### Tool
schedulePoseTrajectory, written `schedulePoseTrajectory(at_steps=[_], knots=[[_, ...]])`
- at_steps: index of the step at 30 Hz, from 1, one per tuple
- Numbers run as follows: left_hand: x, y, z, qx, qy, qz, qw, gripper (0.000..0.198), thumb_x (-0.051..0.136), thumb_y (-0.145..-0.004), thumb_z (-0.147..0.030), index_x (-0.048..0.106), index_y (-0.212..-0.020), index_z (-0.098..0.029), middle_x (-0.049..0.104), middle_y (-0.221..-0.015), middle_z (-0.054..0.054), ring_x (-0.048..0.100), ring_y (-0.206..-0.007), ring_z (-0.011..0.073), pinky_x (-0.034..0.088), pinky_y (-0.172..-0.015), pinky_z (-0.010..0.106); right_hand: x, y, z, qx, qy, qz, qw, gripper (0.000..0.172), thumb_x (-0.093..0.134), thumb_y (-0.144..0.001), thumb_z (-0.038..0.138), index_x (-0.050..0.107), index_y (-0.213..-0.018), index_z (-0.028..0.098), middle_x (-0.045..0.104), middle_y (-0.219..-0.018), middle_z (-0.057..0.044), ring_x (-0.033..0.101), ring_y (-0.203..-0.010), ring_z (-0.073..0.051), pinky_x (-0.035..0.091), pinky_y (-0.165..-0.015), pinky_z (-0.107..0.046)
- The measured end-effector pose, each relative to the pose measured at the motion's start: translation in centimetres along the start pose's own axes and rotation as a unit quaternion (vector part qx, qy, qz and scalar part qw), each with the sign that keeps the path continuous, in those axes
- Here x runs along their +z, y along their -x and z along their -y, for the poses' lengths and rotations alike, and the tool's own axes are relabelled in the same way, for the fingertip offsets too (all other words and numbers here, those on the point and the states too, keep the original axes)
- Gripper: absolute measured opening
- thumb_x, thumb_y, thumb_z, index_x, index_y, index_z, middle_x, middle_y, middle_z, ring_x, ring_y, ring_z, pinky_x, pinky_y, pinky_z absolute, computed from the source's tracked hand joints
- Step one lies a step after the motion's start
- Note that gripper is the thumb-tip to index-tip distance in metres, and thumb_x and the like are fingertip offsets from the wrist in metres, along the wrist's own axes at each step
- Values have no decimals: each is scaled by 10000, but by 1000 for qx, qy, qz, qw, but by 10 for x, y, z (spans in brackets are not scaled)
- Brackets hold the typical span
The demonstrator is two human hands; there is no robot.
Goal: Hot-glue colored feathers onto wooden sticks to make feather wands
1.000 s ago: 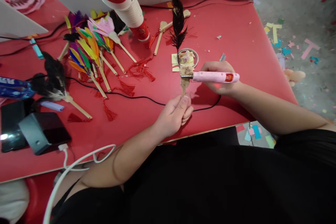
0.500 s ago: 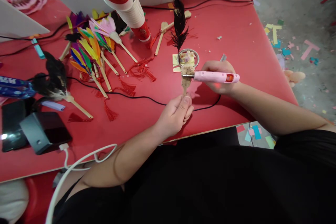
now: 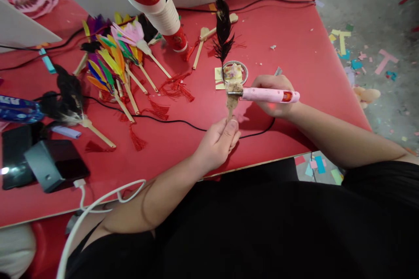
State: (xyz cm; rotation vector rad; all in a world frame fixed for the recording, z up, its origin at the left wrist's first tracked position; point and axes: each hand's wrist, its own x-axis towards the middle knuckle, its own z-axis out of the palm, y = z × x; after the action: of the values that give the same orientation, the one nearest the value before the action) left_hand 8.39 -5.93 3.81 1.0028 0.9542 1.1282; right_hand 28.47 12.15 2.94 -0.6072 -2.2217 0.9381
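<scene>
My left hand (image 3: 218,141) pinches the lower end of a small flat wooden stick (image 3: 231,103) with a broad head. A black feather (image 3: 223,28) stands up from behind or on that head; its lower join is hard to make out. My right hand (image 3: 273,91) is closed around a pink hot glue gun (image 3: 270,95), whose metal nozzle lies across the stick's head, seemingly touching it. Just beyond the nozzle is a round dish or tape ring (image 3: 246,72) with stained yellow paper (image 3: 218,78) by it.
Feathered wooden sticks (image 3: 114,65) with red tassels lie at the left. A stack of paper cups (image 3: 163,15) stands at the back. Bare wooden sticks (image 3: 198,54) lie beside it. A black cord (image 3: 170,120) crosses the red table; a grey-black device (image 3: 57,165) sits front left.
Almost nothing differs. The glue gun and the stick's head have shifted by a hair; both hands keep their hold.
</scene>
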Motion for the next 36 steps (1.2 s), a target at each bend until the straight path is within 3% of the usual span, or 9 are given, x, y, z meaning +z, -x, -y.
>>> schedulePoseTrajectory(at_steps=[6, 13, 20, 27, 36], knots=[[-3, -1, 3, 42, -42, -11, 998, 577, 567, -1269, -695, 473, -891, -270, 367, -621, -107, 302, -503, 100, 275, -480, 246, -4, 1, 9, 8, -7, 8, 1000, 139, 715, -973, 385, 720, -899, 268, 818, -810, -36, 693, -639, -205, 547, -623, -367], [-1, -5, 4, 22, 14, 18, 1000, 603, 589, -1241, -747, 464, -888, -274, 371, -641, -108, 308, -500, 98, 300, -475, 235, -8, 5, 5, -33, -22, 6, 999, 262, 749, -1063, 494, 755, -918, 276, 795, -773, -56, 687, -621, -225, 576, -631, -387], [-1, -5, 6, 20, 31, 22, 999, 605, 600, -1239, -744, 456, -888, -274, 359, -645, -113, 300, -501, 93, 304, -468, 223, -8, 10, -4, 32, 30, 33, 998, 437, 714, -1076, 702, 766, -935, 291, 784, -783, -75, 701, -674, -245, 617, -666, -408], [-2, -7, 5, 0, 30, 13, 999, 638, 606, -1211, -808, 445, -897, -275, 367, -650, -111, 300, -507, 95, 303, -470, 224, -8, 8, -1, -92, -13, 16, 996, 204, 709, -1051, 396, 729, -914, 247, 749, -721, 0, 602, -543, -146, 475, -569, -318], [-1, -7, 5, -4, 33, 10, 999, 633, 604, -1204, -821, 445, -912, -284, 357, -648, -118, 290, -505, 99, 297, -459, 236, -5, 7, -3, -71, 7, 21, 997, 222, 690, -1049, 432, 704, -924, 249, 730, -738, -4, 596, -563, -154, 448, -572, -320]])
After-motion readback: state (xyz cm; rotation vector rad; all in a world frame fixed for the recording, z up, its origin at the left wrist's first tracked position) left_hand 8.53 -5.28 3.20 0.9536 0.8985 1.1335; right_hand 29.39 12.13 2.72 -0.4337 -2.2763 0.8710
